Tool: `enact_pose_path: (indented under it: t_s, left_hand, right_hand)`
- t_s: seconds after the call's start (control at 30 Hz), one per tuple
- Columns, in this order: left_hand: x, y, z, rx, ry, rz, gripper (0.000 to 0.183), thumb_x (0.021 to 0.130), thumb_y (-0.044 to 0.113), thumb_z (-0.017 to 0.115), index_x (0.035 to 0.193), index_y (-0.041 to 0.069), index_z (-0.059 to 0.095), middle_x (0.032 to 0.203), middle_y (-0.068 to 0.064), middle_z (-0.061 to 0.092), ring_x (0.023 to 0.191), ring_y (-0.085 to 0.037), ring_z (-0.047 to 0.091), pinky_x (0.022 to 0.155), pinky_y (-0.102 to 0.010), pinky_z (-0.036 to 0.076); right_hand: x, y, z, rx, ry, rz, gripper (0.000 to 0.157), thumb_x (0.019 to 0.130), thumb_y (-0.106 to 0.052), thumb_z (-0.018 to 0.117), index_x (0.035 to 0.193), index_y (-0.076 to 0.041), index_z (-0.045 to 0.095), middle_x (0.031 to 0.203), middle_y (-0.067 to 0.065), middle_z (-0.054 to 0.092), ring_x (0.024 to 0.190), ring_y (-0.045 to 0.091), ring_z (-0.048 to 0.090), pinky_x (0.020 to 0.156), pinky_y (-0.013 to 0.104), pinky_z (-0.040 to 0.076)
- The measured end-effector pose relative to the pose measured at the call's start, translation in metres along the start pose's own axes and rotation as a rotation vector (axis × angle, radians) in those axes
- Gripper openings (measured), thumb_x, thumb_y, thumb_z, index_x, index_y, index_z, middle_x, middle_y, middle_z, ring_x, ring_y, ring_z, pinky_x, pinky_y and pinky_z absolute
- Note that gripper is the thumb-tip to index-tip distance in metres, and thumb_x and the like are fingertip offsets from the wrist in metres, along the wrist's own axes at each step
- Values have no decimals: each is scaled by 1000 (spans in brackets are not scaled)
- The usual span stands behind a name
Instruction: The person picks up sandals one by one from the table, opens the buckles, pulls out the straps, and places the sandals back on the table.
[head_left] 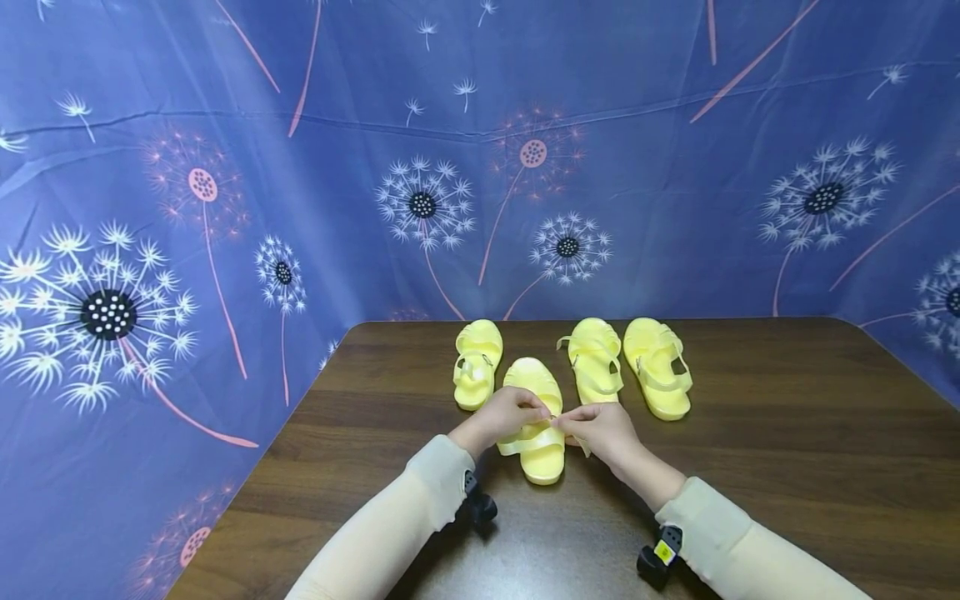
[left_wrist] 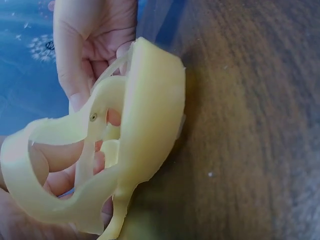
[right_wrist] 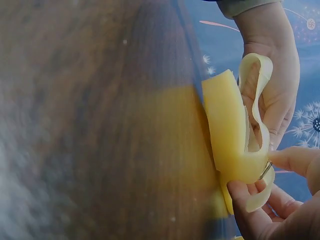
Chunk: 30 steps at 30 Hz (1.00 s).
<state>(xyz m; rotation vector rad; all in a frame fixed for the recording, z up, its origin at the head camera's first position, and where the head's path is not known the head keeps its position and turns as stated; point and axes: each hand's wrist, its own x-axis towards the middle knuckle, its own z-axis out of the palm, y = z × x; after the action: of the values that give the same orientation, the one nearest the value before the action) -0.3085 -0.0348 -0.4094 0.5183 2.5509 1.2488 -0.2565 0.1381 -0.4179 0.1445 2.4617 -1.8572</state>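
Note:
A yellow sandal [head_left: 543, 465] stands on the table with its toe pointing away from me. My left hand [head_left: 510, 414] reaches over its left side and pinches the strap close to the buckle. From the right side, my right hand [head_left: 603, 429] pinches the strap at the buckle. The right wrist view shows the small metal buckle [right_wrist: 266, 170] between the right hand's fingers, with a loose strap end [right_wrist: 260, 199] beneath it. In the left wrist view the ankle strap [left_wrist: 15, 165] loops out from the sole. Fingers hide part of the strap.
Another yellow sandal [head_left: 480, 346] stands behind to the left. Two more, one sandal [head_left: 595, 337] and another sandal [head_left: 660, 400], stand behind to the right. The brown wooden table [head_left: 810, 467] ends at a blue dandelion-print cloth [head_left: 660, 208].

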Motion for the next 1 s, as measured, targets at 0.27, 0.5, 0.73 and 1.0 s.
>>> enact_pose_path:
  t_s: [0.27, 0.5, 0.73, 1.0]
  left_hand:
    - [-3, 3, 2, 56, 48, 18, 10, 93, 18, 66, 88, 12, 72, 95, 2, 70, 95, -11, 59, 88, -31, 49]
    - [-4, 4, 0, 56, 33, 24, 11, 94, 18, 64, 89, 11, 72, 96, 1, 70, 92, -10, 58, 84, -28, 49]
    - [-3, 2, 0, 33, 14, 15, 12, 94, 18, 64, 92, 10, 72, 98, -1, 70, 92, -10, 58, 82, -27, 50]
    - [-4, 0, -1, -19, 7, 10, 12, 94, 16, 63, 94, 8, 72, 99, -2, 70, 92, -9, 57, 81, -26, 50]
  right_hand:
    - [2, -1, 0, 21, -42, 16, 22, 85, -10, 70, 95, 10, 70, 94, 15, 73, 81, 17, 70, 77, 33, 59]
    - [2, -2, -1, 10, -46, 40, 22, 86, -10, 69, 96, 10, 70, 95, 15, 72, 81, 18, 71, 76, 32, 59]
    - [2, -2, 0, 8, -31, 42, 21, 86, -10, 69, 95, 9, 71, 95, 14, 72, 79, 16, 71, 75, 32, 59]
    - [2, -1, -1, 43, -34, 44, 22, 87, -9, 69, 95, 10, 70, 100, 18, 71, 80, 17, 71, 77, 33, 59]
